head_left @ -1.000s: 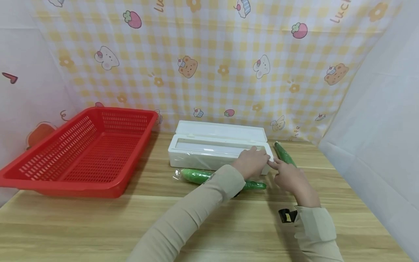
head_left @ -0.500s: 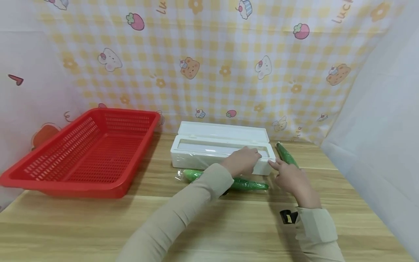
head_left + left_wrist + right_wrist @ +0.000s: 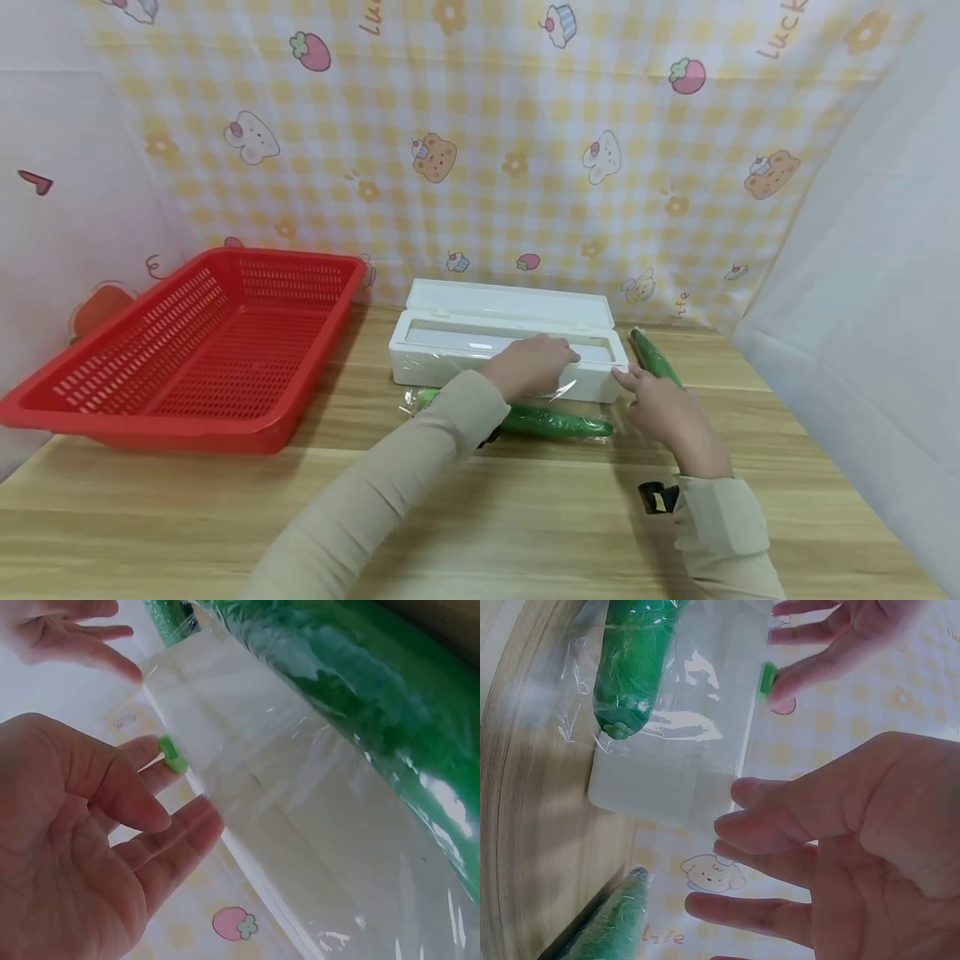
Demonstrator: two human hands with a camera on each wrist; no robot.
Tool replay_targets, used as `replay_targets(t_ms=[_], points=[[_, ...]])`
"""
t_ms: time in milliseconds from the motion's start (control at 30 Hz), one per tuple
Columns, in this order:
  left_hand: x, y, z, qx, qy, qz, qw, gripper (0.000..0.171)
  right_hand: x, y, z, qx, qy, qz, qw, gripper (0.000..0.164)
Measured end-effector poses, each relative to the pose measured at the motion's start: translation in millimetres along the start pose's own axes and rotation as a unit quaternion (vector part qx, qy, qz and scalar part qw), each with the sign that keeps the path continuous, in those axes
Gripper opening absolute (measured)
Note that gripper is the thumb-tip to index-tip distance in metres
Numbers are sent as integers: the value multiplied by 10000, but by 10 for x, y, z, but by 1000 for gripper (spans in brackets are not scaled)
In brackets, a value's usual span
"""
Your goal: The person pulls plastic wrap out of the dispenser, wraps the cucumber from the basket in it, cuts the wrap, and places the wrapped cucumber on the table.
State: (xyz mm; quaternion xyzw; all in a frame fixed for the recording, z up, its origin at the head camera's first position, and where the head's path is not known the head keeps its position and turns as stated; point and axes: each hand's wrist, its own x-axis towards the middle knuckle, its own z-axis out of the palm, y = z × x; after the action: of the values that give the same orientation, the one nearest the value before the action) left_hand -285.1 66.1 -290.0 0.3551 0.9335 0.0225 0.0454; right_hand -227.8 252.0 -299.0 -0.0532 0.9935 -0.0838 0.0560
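A long white cling film dispenser (image 3: 510,350) has its lid tipped back. Clear film hangs over its front, with a film-wrapped cucumber (image 3: 555,421) lying before it. My left hand (image 3: 528,367) is at the front edge, fingertips touching a small green slide cutter (image 3: 172,755); the thumb (image 3: 154,814) stays apart from it. My right hand (image 3: 663,408) rests fingertips on the right front corner, fingers mostly straight. In the right wrist view, a finger of the left hand touches the same cutter (image 3: 766,680). The cutter is hidden in the head view.
A red plastic basket (image 3: 322,367) stands at the left. Another wrapped cucumber (image 3: 655,357) lies right of the dispenser, beyond the right hand. A patterned yellow-check cloth (image 3: 510,208) hangs behind the wooden table (image 3: 540,533).
My left hand has slid leftward along the dispenser's front edge, from near its right end toward the middle. My right hand has stayed at the right corner.
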Motion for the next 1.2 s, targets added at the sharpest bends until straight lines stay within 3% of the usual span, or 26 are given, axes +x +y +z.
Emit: replay_targets(t_ms=[233,700,1200], points=[[-54,-185,32,67,-72,-143,9998,50,0,-22,10,-4,114,-39,9999,52],[-338,-475,32,-15,-173,-386,9991,54,23,-70,57,-329,631,16,9975,40],[-496,-555,-29,-131,-250,-463,9985,58,22,-66,84,-263,835,43,9962,38]])
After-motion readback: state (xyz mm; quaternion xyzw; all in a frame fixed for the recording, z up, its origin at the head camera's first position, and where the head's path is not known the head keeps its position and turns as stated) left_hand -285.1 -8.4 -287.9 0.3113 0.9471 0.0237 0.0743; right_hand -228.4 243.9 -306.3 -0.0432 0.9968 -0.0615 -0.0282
